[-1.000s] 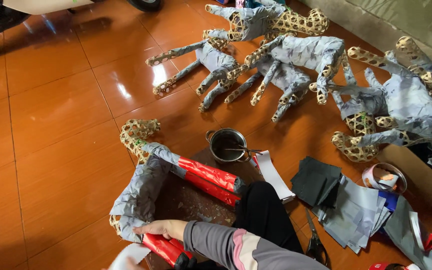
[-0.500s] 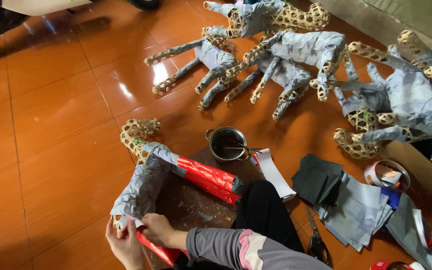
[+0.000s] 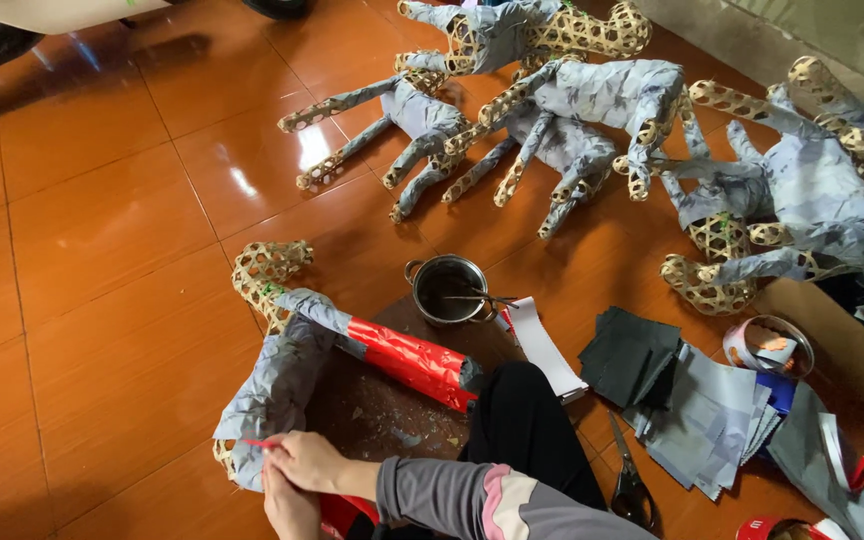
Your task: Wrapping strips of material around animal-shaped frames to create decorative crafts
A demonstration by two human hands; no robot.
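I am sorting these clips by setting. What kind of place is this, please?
Probably a home or small craft workshop, with the work done on the floor. Woven bamboo animal frames covered in grey paper lie on glossy orange floor tiles, and a small metal pot, scissors and stacks of cut paper lie beside the person.

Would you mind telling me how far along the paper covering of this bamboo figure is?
Done: the woven figures at the back wear grey paper on their bodies. In hand: the frame by the person has one leg in red foil; both hands, the right hand above the left hand, press paper at its near end. Left: its head end is bare weave.
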